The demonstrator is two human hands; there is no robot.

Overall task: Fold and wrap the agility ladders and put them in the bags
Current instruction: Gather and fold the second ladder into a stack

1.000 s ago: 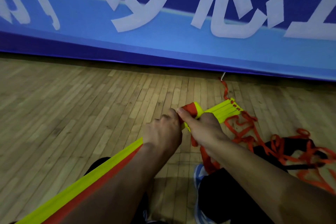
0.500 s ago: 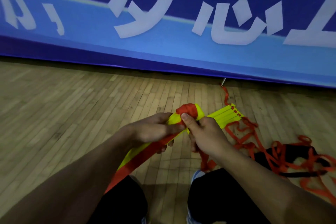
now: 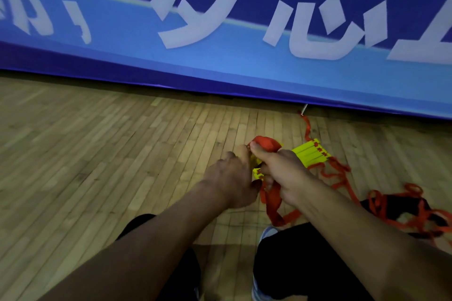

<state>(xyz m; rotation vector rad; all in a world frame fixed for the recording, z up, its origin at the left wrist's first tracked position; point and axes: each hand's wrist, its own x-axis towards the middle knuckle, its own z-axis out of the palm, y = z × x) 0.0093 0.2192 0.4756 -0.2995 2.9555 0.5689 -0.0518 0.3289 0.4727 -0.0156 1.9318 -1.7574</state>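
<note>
A stack of yellow ladder rungs [image 3: 310,156] with red stitching is held above the wooden floor. My right hand [image 3: 285,173] grips the stack, thumb on top against a band of red strap [image 3: 265,143] wound over its near end. My left hand [image 3: 232,178] is against the same end with fingers curled under it; what they hold is hidden. A loop of red strap [image 3: 275,205] hangs below my right hand. Loose red strap [image 3: 340,175] trails right onto a black bag [image 3: 396,210] on the floor.
A blue banner [image 3: 220,61] with large white characters stands along the floor's far edge. Wooden floorboards [image 3: 97,154] stretch to the left. My knees in black trousers [image 3: 293,264] and a light shoe [image 3: 267,232] are below my arms.
The long yellow and red stretch that ran down to the lower left is gone. The red strap now wraps over the stack's end, and my left hand has come in close beside my right.
</note>
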